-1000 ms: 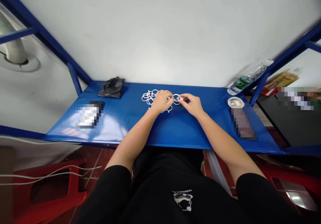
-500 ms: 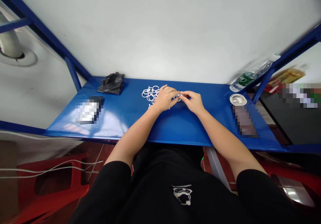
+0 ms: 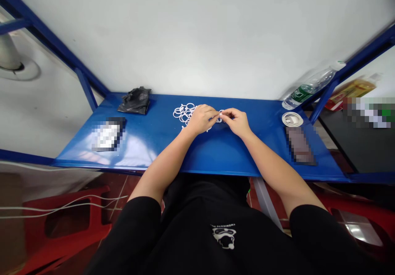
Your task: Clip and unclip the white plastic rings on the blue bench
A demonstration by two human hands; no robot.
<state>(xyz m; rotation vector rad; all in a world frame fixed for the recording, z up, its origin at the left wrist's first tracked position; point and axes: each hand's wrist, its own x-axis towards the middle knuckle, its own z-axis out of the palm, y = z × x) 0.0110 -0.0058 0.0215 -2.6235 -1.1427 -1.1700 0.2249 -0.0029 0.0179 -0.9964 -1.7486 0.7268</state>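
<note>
Blue worktop (image 3: 216, 151) spreads wide, edge to edge. At its middle, left hand (image 3: 200, 119) and right hand (image 3: 236, 122) meet, fingers narrowed to a pinch. Far right lies a bottle (image 3: 311, 86); far left a crumpled black bag (image 3: 135, 100), contents hidden. Just behind the left hand sits the ring pile (image 3: 183, 112), likely kept within reach. Pinched between both hands: one white ring (image 3: 220, 114).

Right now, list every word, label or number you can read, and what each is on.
Black shirt print: capitals above a logo, too small to read.
Water bottle, green label: too small to read.
Pixelated patches on things on the blue table: blurred, unreadable.
White ring pinched between left hand and right hand: no marking visible.
</note>
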